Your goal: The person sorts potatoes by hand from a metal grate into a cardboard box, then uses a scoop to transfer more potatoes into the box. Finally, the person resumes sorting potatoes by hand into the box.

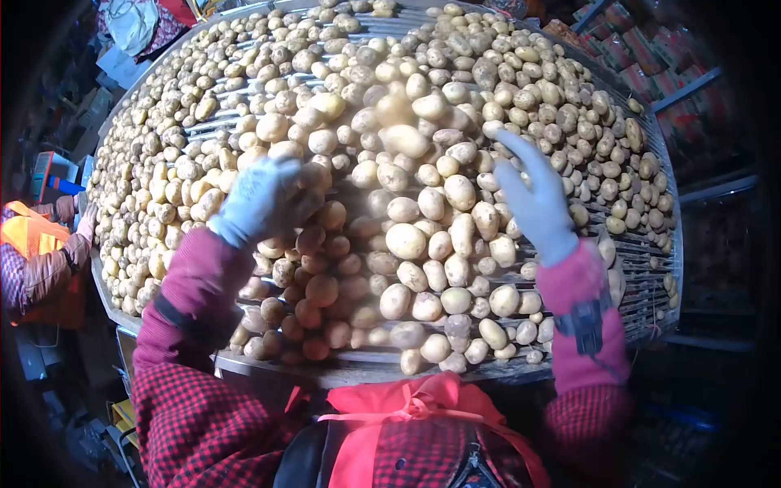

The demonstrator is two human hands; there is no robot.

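Observation:
Potatoes [407, 241] of many sizes cover a wide slatted table [399, 23] in front of me. On the left, my left hand [262, 195], in a pale blue-grey glove, is curled with its fingers bent around a shaded potato [311, 177]; its fingertips are partly hidden. My right hand [537, 199], gloved alike, hovers over the potatoes at centre right. Its thumb and fingers are stretched apart with nothing between them. Between and beyond my hands, a potato [404, 141] looks smeared by motion.
At the far left edge stands another person in an orange vest [37, 232], a hand [87, 221] at the table's rim. Stacked red packages [643, 57] lie behind the right side. Bags [130, 24] sit beyond the far left rim. A metal edge borders the table.

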